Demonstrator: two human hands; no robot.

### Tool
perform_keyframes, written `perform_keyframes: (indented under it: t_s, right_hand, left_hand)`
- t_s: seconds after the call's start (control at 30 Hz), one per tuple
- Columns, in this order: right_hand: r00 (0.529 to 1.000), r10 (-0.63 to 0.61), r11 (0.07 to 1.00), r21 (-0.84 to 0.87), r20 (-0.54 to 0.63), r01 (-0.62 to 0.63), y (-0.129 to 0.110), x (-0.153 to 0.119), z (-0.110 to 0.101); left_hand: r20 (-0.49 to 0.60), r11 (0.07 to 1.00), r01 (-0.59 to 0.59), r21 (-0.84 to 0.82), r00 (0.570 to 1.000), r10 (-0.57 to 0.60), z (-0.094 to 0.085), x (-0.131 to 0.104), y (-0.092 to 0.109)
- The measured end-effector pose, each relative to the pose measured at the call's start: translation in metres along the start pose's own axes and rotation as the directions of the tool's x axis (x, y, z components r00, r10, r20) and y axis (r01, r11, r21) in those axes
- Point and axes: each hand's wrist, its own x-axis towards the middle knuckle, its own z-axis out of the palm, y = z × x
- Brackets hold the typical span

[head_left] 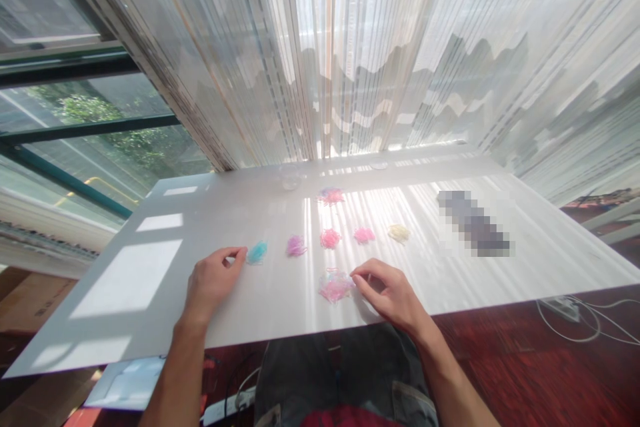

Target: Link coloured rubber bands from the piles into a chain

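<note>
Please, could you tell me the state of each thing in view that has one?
Left hand: fingers pinched beside blue pile; hold unclear
Right hand: fingers pinched at near mixed pile; hold unclear
Blue pile: loosely heaped
Purple pile: loosely heaped
Red pile: loosely heaped
Pink pile: loosely heaped
Yellow pile: loosely heaped
Near mixed pile: spread, unsorted
Far mixed pile: spread, unsorted
Curtain: hanging, sunlit
Table: partly sunlit

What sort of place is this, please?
It is an indoor room, probably in a home, though I cannot be sure. A long sheer curtain hangs behind the white table, a window shows greenery outside, and the floor is dark red.
</note>
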Motion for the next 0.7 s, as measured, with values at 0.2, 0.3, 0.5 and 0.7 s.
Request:
perform_keyframes:
  t_s: [0.2, 0.3, 0.5, 0.7]
  right_hand:
    - [1.0, -0.004, 1.0, -0.005, -0.003, 0.004, -0.0013, 0.0, -0.0006]
    - [1.0, 0.009, 1.0, -0.004, 0.004, -0.009, -0.0019, 0.0002, -0.0008]
    - [1.0, 0.008, 1.0, -0.003, -0.003, -0.008, -0.0002, 0.0, 0.0001]
    - [1.0, 0.004, 1.0, -0.006, -0.005, -0.004, -0.0004, 0.0003, 0.0]
  left_hand:
    - [-0.073, 0.998, -0.009, -0.07, 0.997, 0.003, 0.0016, -0.0022, -0.007]
    - [-0.079, 0.995, -0.031, -0.098, 0.997, 0.023, 0.0027, -0.0044, -0.0074]
    - [-0.01, 0.994, -0.028, -0.11, 1.0, 0.027, 0.0075, -0.0015, -0.0088]
    - [0.014, 0.98, -0.049, -0.193, 0.999, 0.052, 0.0083, -0.0032, -0.0044]
